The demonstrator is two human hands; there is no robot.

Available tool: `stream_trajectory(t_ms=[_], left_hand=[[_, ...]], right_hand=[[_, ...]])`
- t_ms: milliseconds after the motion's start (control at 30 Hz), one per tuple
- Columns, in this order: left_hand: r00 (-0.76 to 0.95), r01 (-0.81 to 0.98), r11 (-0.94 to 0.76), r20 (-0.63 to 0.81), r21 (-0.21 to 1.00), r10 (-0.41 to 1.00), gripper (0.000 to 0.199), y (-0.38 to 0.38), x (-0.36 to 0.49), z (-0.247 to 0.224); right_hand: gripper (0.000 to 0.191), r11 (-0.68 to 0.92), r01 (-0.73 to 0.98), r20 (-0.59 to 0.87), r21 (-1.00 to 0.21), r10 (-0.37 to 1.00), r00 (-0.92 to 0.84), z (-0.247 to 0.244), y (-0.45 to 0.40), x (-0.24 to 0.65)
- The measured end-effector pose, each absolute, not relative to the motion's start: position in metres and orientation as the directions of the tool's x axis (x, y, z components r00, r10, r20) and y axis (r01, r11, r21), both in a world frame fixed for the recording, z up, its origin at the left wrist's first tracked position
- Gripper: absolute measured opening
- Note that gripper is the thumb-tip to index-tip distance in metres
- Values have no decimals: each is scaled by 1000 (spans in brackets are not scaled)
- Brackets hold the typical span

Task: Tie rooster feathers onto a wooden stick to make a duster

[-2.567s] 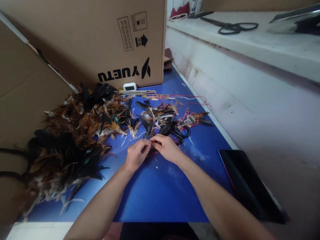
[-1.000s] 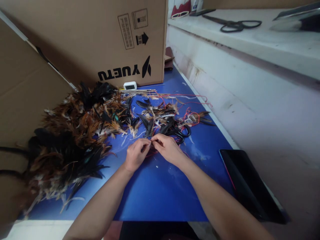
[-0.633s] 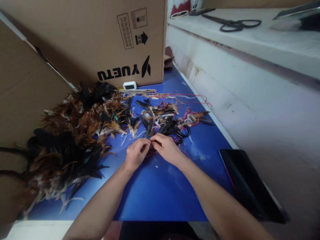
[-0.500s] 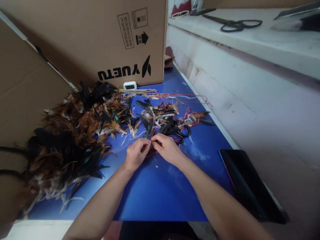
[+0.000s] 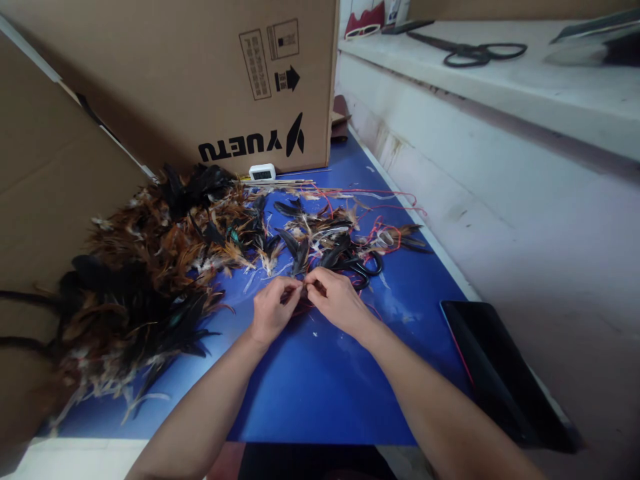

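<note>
"What's the grip like?"

"The bare left hand (image 5: 274, 310) and bare right hand (image 5: 334, 300) are pinched narrow, tips almost meeting; I can't tell what they hold."

"And nearby?"

"Slim black and brown feathers (image 5: 336, 253) just beyond both, glossy black looped handles (image 5: 368, 273) past the right, a rust-and-black feather pile (image 5: 150, 233) left of the left."

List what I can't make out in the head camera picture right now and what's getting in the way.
In the head view:
- Whatever the left hand and right hand may hold: too small, and covered by the hands themselves.
- What joins the black looped handles: hidden by feathers.
- Readout on the white device: too small.
- Dark item on the shelf: blurred, cut off by the right edge.
</note>
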State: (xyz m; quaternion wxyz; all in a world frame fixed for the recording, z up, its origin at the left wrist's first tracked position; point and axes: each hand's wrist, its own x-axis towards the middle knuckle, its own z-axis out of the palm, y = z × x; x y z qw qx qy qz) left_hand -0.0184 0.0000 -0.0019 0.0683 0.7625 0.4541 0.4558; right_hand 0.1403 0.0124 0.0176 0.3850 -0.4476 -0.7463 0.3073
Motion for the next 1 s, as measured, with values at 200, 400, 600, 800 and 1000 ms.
stream_trajectory(t_ms=[200,400,600,800,1000], left_hand=[[71,560,-459,512,689,856,5,-2,-17,-1],[-64,355,-261,302,898,951,11,0,-14,-5],[-145,99,-144,158,985,977,21,5,-12,-1],[-138,-108,-60,45,992,989,28,5,-10,2],[-156,-216,-25,-9,976,988,33,6,-9,4]], right_hand=[[14,424,477,312,-770,902,-299,16,11,141],[14,463,507,350,-727,885,-306,13,10,142],[16,484,511,374,-710,875,-308,14,9,142],[17,523,514,441,-680,852,-283,13,10,142],[18,551,510,488,-660,831,-266,12,9,143]])
